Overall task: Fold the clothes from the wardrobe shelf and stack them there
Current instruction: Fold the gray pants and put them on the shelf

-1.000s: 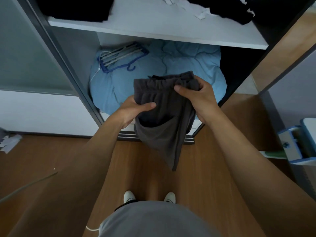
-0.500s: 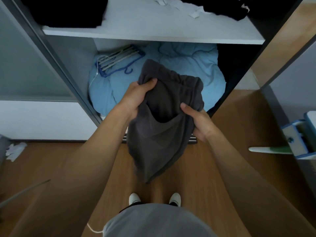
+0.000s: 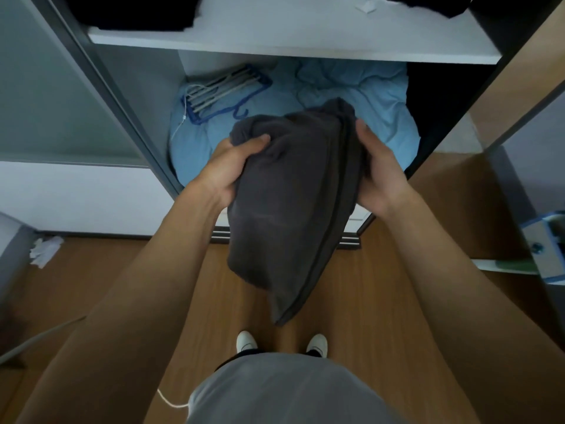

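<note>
The dark grey garment (image 3: 293, 194) is soft, matt cloth with a faintly fleecy nap and a raised seam down its right side. Beyond it, the light-blue bedding (image 3: 351, 102) is thin, crumpled cloth. The hanger (image 3: 220, 93) on it looks like blue plastic with smooth grey bars. The shelf (image 3: 275, 41) is smooth, matt white board, and the floor (image 3: 382, 301) is wood-grained with a low sheen.

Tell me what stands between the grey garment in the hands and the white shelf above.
Nothing visible does. The left hand and right hand grip the grey garment in front of the open wardrobe, below the white shelf. The shelf's middle is bare; black clothes lie at both ends.
</note>
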Motion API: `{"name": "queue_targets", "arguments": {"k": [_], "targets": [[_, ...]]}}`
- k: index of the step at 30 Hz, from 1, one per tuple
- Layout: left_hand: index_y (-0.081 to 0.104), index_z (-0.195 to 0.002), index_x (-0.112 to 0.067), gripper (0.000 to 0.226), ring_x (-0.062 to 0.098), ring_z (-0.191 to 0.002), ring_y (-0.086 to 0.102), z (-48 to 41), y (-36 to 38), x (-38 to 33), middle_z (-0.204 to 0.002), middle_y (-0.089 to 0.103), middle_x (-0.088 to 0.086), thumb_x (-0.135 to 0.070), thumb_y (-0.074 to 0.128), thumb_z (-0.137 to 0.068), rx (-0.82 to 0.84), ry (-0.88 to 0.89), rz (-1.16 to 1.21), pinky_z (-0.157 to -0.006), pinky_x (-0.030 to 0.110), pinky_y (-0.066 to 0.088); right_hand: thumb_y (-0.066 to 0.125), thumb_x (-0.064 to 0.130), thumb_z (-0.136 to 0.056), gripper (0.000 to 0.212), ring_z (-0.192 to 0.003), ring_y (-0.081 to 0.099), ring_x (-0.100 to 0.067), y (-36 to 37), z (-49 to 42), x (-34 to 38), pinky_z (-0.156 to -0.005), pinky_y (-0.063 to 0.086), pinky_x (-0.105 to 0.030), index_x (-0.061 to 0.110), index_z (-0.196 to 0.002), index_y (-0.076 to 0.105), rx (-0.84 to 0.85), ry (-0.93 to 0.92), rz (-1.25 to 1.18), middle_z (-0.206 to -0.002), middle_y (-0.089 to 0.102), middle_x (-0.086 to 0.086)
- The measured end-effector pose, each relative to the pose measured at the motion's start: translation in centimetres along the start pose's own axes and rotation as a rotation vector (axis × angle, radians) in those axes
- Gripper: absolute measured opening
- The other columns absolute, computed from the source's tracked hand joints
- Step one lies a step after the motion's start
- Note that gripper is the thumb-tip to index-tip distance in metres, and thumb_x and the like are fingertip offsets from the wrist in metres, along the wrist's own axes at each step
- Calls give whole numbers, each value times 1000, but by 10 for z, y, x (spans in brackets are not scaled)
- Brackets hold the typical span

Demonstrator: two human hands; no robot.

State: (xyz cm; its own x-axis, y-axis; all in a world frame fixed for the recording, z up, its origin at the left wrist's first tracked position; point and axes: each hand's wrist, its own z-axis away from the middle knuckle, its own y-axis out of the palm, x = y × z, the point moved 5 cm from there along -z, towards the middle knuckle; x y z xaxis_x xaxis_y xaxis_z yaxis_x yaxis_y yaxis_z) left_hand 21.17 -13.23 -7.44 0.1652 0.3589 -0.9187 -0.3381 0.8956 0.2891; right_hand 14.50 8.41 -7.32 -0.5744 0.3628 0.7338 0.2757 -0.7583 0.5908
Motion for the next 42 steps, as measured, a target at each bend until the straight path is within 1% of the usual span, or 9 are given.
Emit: {"name": "queue_targets", "arguments": {"k": [5,9,14,18,24,29,32,37,42], "targets": [[66,-121,-2,39,27,-101,73,-7,4,-4,-107,75,17,-24,74,-89,-76,-92,118,-85,37,58,76,23,-81,45,-109,71,-21,-10,16,-45,-94,57,-33,12,-123,66,-101,2,328,-114,76,-3],[64,-128,-7,54,26,-126,60,0,-9,7,-134,64,15,-43,70,-88,147,-64,266,-100,35,51,68,8,-88,30,-106,72,-29,-1,18,-28,-87,59,-37,4,-118,70,-139,-114,124,-112,75,-14],[57,-121,-24,91,13,-116,66,9,-8,34,-119,72,-8,-53,96,-44,300,-169,-222,-101,32,52,63,20,-95,27,-103,74,-27,5,22,-17,-77,62,-34,3,-114,71,-146,13,25,-113,75,-14],[64,-114,-27,60,13,-103,71,7,-7,41,-109,76,-7,-46,89,-64,221,-195,-417,-89,29,57,62,24,-98,30,-101,74,-27,-6,24,-12,-80,60,-38,5,-120,69,-250,184,130,-112,76,-12],[70,-110,-5,24,26,-95,74,4,12,36,-104,76,13,-17,72,-89,55,-188,22,-72,30,60,65,41,-93,48,-116,68,-28,-24,26,5,-96,54,-40,7,-126,68,-156,70,81,-126,70,-13],[77,-98,-5,26,27,-89,73,-1,25,35,-102,75,15,-28,66,-92,43,-402,125,-83,38,60,71,29,-85,28,-101,74,-17,-18,32,-31,-77,60,-26,17,-111,71,-77,76,282,-110,77,-1],[81,-95,-8,30,25,-92,74,-6,8,34,-107,76,13,-34,66,-91,61,-376,88,-75,34,61,69,12,-89,25,-106,72,-24,-11,33,-28,-84,60,-32,9,-115,70,-113,-9,208,-114,75,-10],[70,-120,-13,37,16,-97,72,-11,-39,37,-107,77,4,-40,62,-96,-142,-238,-134,-81,28,56,66,24,-93,43,-114,69,-29,2,31,-21,-85,60,-37,2,-130,63,-121,9,-9,-124,71,-16],[76,-108,-30,49,11,-102,72,15,-26,71,-112,75,-5,-67,54,-83,138,-378,-113,-72,22,59,58,33,-98,47,-114,69,-31,12,31,-22,-84,61,-39,0,-131,61,-129,33,-67,-125,70,-19]]}}
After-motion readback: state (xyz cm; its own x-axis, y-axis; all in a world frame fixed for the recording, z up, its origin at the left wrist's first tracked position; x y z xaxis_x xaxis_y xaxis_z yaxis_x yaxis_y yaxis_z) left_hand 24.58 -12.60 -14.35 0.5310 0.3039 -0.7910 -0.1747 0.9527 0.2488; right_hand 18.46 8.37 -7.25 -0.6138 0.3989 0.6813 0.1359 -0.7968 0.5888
